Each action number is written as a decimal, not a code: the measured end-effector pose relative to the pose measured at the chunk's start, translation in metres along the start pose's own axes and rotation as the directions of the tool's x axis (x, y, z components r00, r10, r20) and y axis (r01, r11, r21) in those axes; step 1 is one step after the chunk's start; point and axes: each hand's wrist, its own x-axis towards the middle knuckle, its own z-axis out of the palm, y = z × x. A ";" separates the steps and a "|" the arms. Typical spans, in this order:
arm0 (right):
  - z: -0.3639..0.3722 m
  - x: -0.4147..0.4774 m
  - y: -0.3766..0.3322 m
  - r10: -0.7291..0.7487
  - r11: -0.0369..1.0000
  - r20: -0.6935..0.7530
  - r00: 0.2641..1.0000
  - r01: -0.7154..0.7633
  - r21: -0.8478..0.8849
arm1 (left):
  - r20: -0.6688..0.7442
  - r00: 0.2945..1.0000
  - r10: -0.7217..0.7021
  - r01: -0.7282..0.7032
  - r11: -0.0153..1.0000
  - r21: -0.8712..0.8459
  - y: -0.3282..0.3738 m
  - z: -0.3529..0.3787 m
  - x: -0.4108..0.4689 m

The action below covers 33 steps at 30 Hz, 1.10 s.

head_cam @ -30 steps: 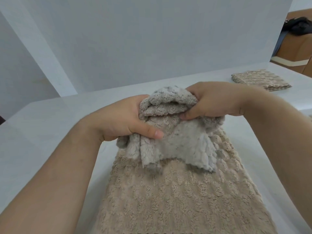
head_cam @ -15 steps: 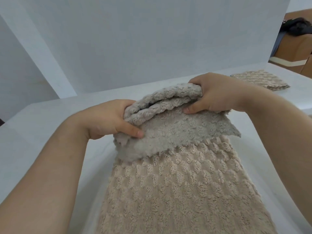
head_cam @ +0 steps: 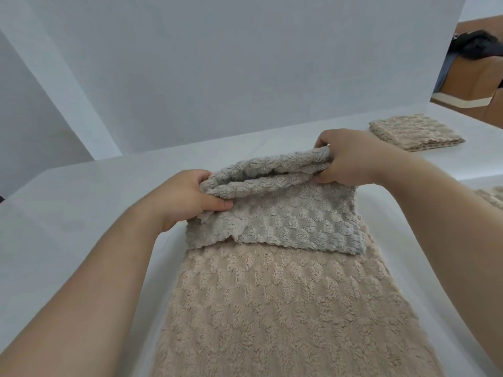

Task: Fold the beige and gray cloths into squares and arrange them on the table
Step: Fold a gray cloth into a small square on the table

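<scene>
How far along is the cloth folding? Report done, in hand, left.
Done: one folded beige square lies far right on the table. In hand: the left hand and right hand grip the gray cloth, doubled over, at its top corners. Left: finishing and placing it, then folding the long beige cloth spread beneath it. A cloth at the right edge is too cropped to judge.

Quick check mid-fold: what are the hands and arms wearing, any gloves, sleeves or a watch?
Nothing worn shows. The left hand and right hand are bare, with no gloves and no ring on the fingers in view. The left forearm and right forearm are bare down to the frame's edge: no sleeves, watch or wristband.
</scene>
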 end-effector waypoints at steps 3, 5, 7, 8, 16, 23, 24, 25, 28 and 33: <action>0.001 0.001 -0.001 -0.034 0.998 0.010 0.999 0.034 -0.044 | 0.000 0.998 0.065 -0.065 0.988 0.137 0.001 -0.001 -0.003; -0.002 -0.001 -0.002 -0.044 0.998 0.041 0.998 0.046 -0.046 | 0.001 0.996 0.091 -0.089 0.977 0.191 0.004 -0.001 -0.005; -0.006 -0.005 -0.004 -0.038 0.999 0.066 0.997 0.040 -0.020 | -0.013 0.996 0.090 -0.084 0.971 0.223 0.004 -0.001 -0.005; -0.007 -0.007 -0.005 -0.035 0.999 0.074 0.997 0.035 0.000 | -0.032 0.996 0.081 -0.072 0.974 0.216 0.002 -0.001 -0.004; -0.005 -0.008 -0.009 -0.048 0.998 0.022 0.999 0.047 0.044 | -0.387 0.911 0.146 -0.085 0.982 0.169 0.004 -0.001 0.005; -0.004 0.001 -0.006 -0.110 0.994 -0.156 0.982 0.105 -0.043 | -0.628 0.729 0.273 -0.146 0.958 0.248 0.004 -0.013 0.000; -0.004 0.002 -0.005 -0.112 0.992 -0.184 0.977 0.100 -0.071 | -0.636 0.722 0.270 -0.162 0.961 0.225 0.004 -0.013 0.000; -0.003 0.002 -0.003 -0.110 0.991 -0.207 0.972 0.092 -0.096 | -0.640 0.723 0.259 -0.191 0.966 0.174 0.005 -0.012 0.000; -0.004 0.003 -0.001 -0.092 0.985 -0.240 0.966 0.053 -0.166 | -0.620 0.761 0.190 -0.290 0.955 -0.064 0.008 -0.008 0.000; -0.003 0.001 -0.006 -0.045 0.987 -0.219 0.975 0.010 -0.159 | -0.563 0.811 0.159 -0.311 0.933 -0.183 0.009 -0.008 0.001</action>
